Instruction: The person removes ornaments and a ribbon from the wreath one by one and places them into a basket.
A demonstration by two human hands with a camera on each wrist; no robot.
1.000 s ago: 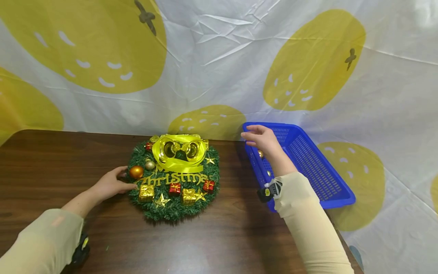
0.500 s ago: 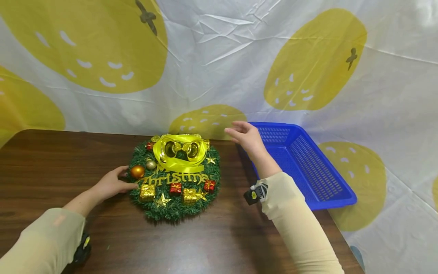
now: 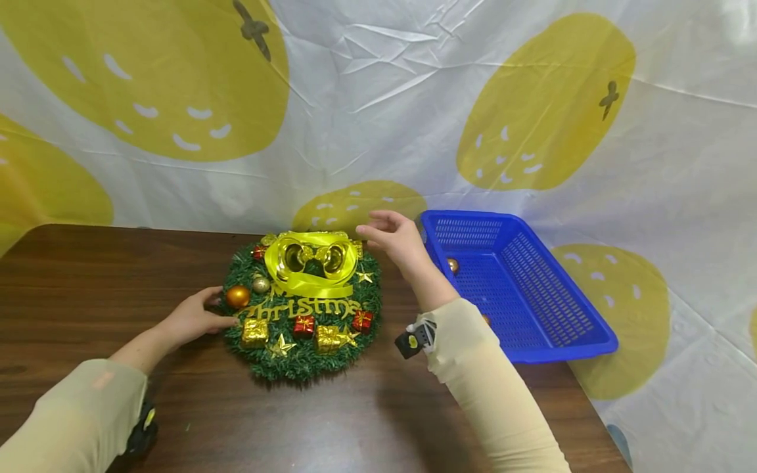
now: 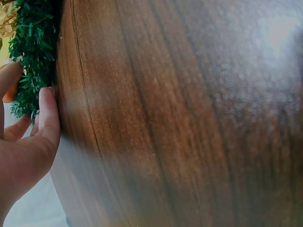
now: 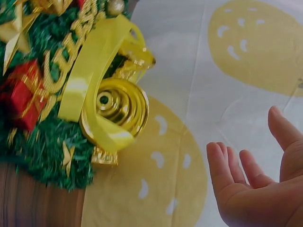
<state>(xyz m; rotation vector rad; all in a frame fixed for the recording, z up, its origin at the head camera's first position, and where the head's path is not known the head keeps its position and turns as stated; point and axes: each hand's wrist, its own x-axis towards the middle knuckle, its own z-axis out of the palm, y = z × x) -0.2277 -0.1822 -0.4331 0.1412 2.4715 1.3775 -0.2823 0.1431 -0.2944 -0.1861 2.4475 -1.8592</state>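
Observation:
A green Christmas wreath (image 3: pixel 298 368) lies on the wooden table, covered with gold lettering, wrapped gift boxes, stars and baubles. My left hand (image 3: pixel 192 320) holds its left edge, near an orange bauble (image 3: pixel 238 296); the left wrist view shows fingertips (image 4: pixel 46 94) against the green tinsel. On the upper part of the wreath sit a pair of shiny gold bells (image 5: pixel 118 111) looped with yellow ribbon (image 3: pixel 319 287). My right hand (image 3: pixel 399 243) hovers just right of the bells with fingers loosely bent and nothing in it. In the right wrist view it is apart from the wreath.
A blue plastic basket (image 3: pixel 532 263) stands at the table's right side, with a gold bauble (image 3: pixel 453 265) inside and another partly hidden by the right forearm. A white cloth (image 3: pixel 378 98) printed with yellow shapes hangs behind the brown table (image 3: pixel 296 433).
My right hand has moved left from over the basket towards the bells, so the bauble in the basket shows. The left hand and wreath have stayed in place.

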